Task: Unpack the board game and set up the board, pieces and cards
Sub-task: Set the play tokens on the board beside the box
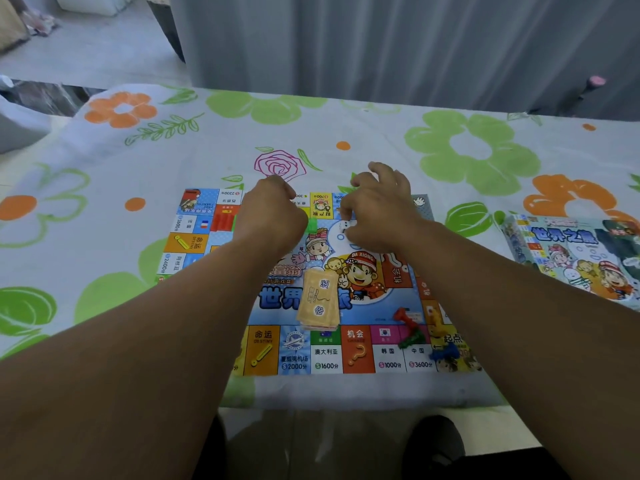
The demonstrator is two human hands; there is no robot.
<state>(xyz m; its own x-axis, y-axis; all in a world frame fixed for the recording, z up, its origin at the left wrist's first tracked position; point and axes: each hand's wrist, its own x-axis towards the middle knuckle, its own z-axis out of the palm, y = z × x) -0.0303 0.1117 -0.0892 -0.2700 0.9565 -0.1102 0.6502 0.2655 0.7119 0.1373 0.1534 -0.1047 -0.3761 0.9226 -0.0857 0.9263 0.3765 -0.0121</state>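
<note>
The colourful game board (325,355) lies flat on the flowered tablecloth. My left hand (270,216) is curled into a fist over the board's far middle, and a small green piece (312,225) shows at its fingertips. My right hand (379,209) hovers beside it, thumb and forefinger pinching a white die (344,226). A stack of tan cards (317,301) rests at the board's centre. Red (403,315), green (411,338), yellow (438,323) and blue (445,353) pawns lie near the start corner. Red pieces (223,218) sit at the far left.
The game box (575,254) lies on the cloth right of the board. The tablecloth (104,188) stretches wide to the left and behind the board. A grey curtain (381,46) hangs past the table's far edge. The near edge runs just below the board.
</note>
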